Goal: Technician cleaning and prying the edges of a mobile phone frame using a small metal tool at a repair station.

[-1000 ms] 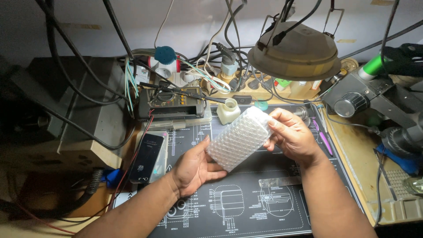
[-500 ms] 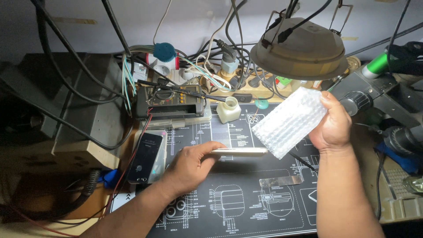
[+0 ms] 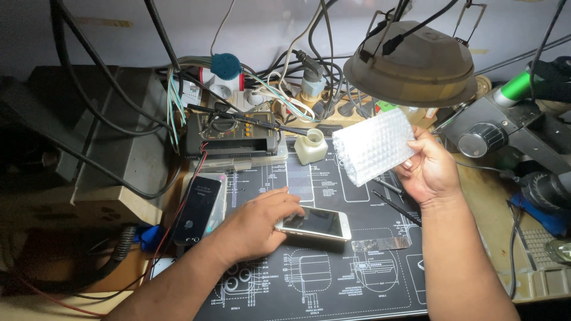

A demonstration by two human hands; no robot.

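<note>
My right hand (image 3: 429, 171) holds a sheet of clear bubble wrap (image 3: 373, 146) up above the black work mat (image 3: 333, 279), under the lamp. My left hand (image 3: 257, 223) rests on the mat with its fingers on the left end of a white smartphone (image 3: 316, 223) that lies flat, screen up. A thin metal strip (image 3: 380, 244) lies just right of the phone.
A round desk lamp (image 3: 410, 65) hangs at the upper right. A black multimeter (image 3: 229, 134) and a small white bottle (image 3: 311, 147) stand at the back, with tangled cables and a power strip (image 3: 297, 104). A dark phone (image 3: 196, 209) lies at the left. A microscope (image 3: 511, 131) is at the right.
The bubble wrap was held in both hands over the mat. My right hand has lifted it away to the right, uncovering the white phone, which my left hand has laid flat on the mat.
</note>
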